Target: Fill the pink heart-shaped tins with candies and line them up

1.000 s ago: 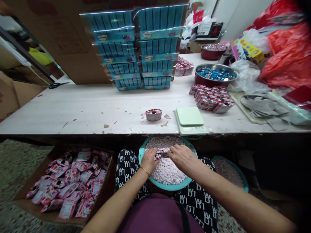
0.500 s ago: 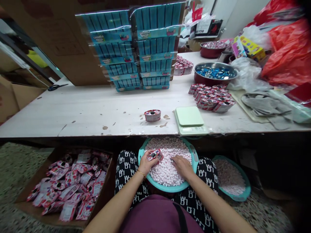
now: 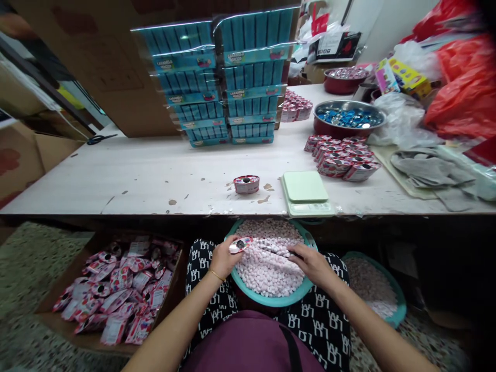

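My left hand (image 3: 226, 257) is closed around a small printed pouch (image 3: 241, 245) with a dark round opening on top, over the left side of a turquoise basin (image 3: 267, 299). Small white and pinkish pellets (image 3: 267, 279) fill the basin, which rests between my knees. Over its right side, my right hand (image 3: 310, 261) has its fingers loosely bent and apart, close to the pellets; no held thing shows in it. A dark furrow crosses the pellets between both hands. On the table stands a similar pouch (image 3: 246, 184), upright, beside a pale green scale (image 3: 307, 191).
A carton (image 3: 96, 349) of pouches sits on the floor at left. Another turquoise basin (image 3: 401, 310) of pellets is at right. On the table (image 3: 155, 175) are grouped pouches (image 3: 341, 157), a bowl (image 3: 349, 124) of blue pieces, stacked blue boxes (image 3: 217, 88), a grey cloth (image 3: 430, 168) and scissors (image 3: 101, 138).
My right hand has drawn back to the right across the pellets. My left hand has moved slightly left and up, tilting the pouch. The view has shifted a little.
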`<state>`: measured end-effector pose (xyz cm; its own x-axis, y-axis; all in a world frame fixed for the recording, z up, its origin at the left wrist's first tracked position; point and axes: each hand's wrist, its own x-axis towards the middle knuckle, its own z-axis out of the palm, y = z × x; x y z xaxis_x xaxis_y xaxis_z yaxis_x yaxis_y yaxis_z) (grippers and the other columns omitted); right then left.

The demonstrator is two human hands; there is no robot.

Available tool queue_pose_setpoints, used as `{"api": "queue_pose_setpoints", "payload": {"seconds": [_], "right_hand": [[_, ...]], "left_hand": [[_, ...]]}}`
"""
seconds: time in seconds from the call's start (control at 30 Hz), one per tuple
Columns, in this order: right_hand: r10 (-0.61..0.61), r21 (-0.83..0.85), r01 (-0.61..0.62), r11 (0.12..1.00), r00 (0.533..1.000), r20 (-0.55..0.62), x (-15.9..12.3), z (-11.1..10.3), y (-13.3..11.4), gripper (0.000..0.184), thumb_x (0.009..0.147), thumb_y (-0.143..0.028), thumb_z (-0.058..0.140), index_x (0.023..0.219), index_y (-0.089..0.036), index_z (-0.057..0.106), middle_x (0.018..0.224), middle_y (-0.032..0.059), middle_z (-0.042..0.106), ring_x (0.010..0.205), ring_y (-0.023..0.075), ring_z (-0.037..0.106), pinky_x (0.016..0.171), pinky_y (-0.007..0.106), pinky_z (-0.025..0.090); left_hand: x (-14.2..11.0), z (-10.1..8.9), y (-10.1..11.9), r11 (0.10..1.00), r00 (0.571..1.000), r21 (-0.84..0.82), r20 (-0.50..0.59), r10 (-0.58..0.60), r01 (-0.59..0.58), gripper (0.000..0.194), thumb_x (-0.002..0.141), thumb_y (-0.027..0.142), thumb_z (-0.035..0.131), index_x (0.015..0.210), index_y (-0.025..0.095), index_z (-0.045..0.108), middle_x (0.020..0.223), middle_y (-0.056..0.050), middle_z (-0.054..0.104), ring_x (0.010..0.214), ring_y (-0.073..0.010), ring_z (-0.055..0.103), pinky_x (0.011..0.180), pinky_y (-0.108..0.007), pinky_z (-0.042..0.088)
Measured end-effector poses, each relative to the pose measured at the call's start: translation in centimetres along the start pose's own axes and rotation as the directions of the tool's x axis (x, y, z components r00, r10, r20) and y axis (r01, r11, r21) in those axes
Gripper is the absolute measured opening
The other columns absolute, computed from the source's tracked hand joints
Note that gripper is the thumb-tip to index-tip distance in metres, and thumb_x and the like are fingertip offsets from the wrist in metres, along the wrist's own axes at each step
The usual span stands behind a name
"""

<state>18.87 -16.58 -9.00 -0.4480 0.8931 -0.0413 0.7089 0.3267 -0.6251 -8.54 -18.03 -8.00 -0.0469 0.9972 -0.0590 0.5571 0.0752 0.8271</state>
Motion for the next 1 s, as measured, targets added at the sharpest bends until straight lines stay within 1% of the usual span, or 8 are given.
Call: {"api": "queue_pose_setpoints", "payload": {"seconds": [0.2, 0.33, 0.5, 0.6, 0.7, 0.77, 0.87, 1.0], "right_hand": [[-0.051, -0.342, 0.086, 0.936, 0.993, 0.11, 1.2, -4.0, -5.0, 0.025, 0.084, -0.033, 0.04, 0.103, -0.025, 0.054, 0.087, 0.0033, 0.058, 0.084, 0.0159, 0.054, 0.069, 0.026, 0.041], [-0.042, -0.593, 0.142, 0.792, 0.983, 0.179, 2.2, -4.5, -8.1, 0.015, 0.08, -0.023, 0.044, 0.087, -0.023, 0.058, 0.076, 0.0041, 0.056, 0.073, 0.0169, 0.054, 0.058, 0.027, 0.036], [-0.069, -0.667, 0.196, 0.719, 0.975, 0.212, 3.0, -5.0, -10.8, 0.017, 0.076, -0.009, 0.043, 0.079, -0.018, 0.057, 0.074, 0.0067, 0.056, 0.069, 0.0169, 0.051, 0.057, 0.029, 0.031], [-0.071, -0.667, 0.182, 0.723, 0.979, 0.189, 2.4, -6.1, -10.1, 0.016, 0.076, -0.01, 0.043, 0.078, -0.018, 0.056, 0.076, 0.0067, 0.056, 0.069, 0.0168, 0.051, 0.057, 0.029, 0.031], [-0.031, -0.648, 0.135, 0.749, 0.985, 0.169, 0.9, -6.3, -6.6, 0.013, 0.077, -0.014, 0.045, 0.079, -0.02, 0.056, 0.076, 0.0044, 0.056, 0.068, 0.0163, 0.051, 0.057, 0.028, 0.03], [0.018, -0.627, 0.094, 0.773, 0.985, 0.169, -0.2, -4.9, -3.6, 0.013, 0.078, -0.016, 0.045, 0.08, -0.021, 0.056, 0.074, 0.0033, 0.056, 0.068, 0.0157, 0.051, 0.057, 0.027, 0.031], [0.081, -0.533, 0.018, 0.846, 0.983, 0.163, -0.9, -0.2, -0.3, 0.016, 0.079, -0.018, 0.044, 0.087, -0.021, 0.057, 0.079, 0.0041, 0.057, 0.073, 0.0157, 0.054, 0.062, 0.026, 0.034], [0.151, -0.282, -0.128, 0.951, 0.987, 0.061, 0.2, 5.7, 0.5, 0.023, 0.08, -0.023, 0.043, 0.1, -0.022, 0.054, 0.093, 0.0045, 0.059, 0.09, 0.0158, 0.053, 0.074, 0.026, 0.037]], "left_hand": [[0.4, 2.9, 0.8, 0.991, 0.998, 0.126, 0.061, 0.03, -0.037, 0.039, 0.061, 0.015, 0.057, 0.099, 0.024, 0.055, 0.09, 0.0, 0.063, 0.083, -0.0169, 0.057, 0.075, -0.027, 0.042], [0.5, 3.6, 0.7, 0.982, 0.994, 0.174, 0.085, 0.065, -0.079, 0.043, 0.061, 0.014, 0.057, 0.102, 0.024, 0.054, 0.096, -0.001, 0.062, 0.09, -0.0185, 0.054, 0.081, -0.03, 0.041], [0.6, 3.9, 0.2, 0.975, 0.99, 0.186, 0.092, 0.105, -0.121, 0.042, 0.06, 0.013, 0.056, 0.101, 0.022, 0.054, 0.097, -0.002, 0.061, 0.092, -0.019, 0.053, 0.083, -0.031, 0.04], [0.6, 3.7, -0.2, 0.986, 0.992, 0.123, 0.067, 0.105, -0.112, 0.038, 0.062, 0.015, 0.057, 0.1, 0.021, 0.054, 0.097, -0.003, 0.061, 0.091, -0.0185, 0.053, 0.083, -0.031, 0.04], [0.6, 3.4, -0.8, 0.997, 0.997, -0.065, 0.063, 0.053, -0.049, 0.034, 0.063, 0.02, 0.059, 0.097, 0.019, 0.054, 0.093, -0.003, 0.061, 0.085, -0.0168, 0.055, 0.079, -0.029, 0.043], [0.6, 3.5, -1.2, 0.979, 0.996, -0.202, 0.084, -0.01, 0.027, 0.033, 0.062, 0.025, 0.062, 0.094, 0.018, 0.054, 0.088, -0.003, 0.061, 0.081, -0.0157, 0.056, 0.076, -0.028, 0.044], [0.8, 4.3, -1.7, 0.926, 0.988, -0.353, 0.112, -0.104, 0.137, 0.038, 0.058, 0.031, 0.067, 0.091, 0.017, 0.053, 0.085, -0.002, 0.06, 0.08, -0.0155, 0.056, 0.075, -0.027, 0.045], [0.9, 5.2, -1.8, 0.862, 0.971, -0.453, 0.169, -0.169, 0.229, 0.045, 0.053, 0.027, 0.07, 0.094, 0.016, 0.052, 0.084, -0.001, 0.061, 0.077, -0.015, 0.058, 0.074, -0.028, 0.045]]}}
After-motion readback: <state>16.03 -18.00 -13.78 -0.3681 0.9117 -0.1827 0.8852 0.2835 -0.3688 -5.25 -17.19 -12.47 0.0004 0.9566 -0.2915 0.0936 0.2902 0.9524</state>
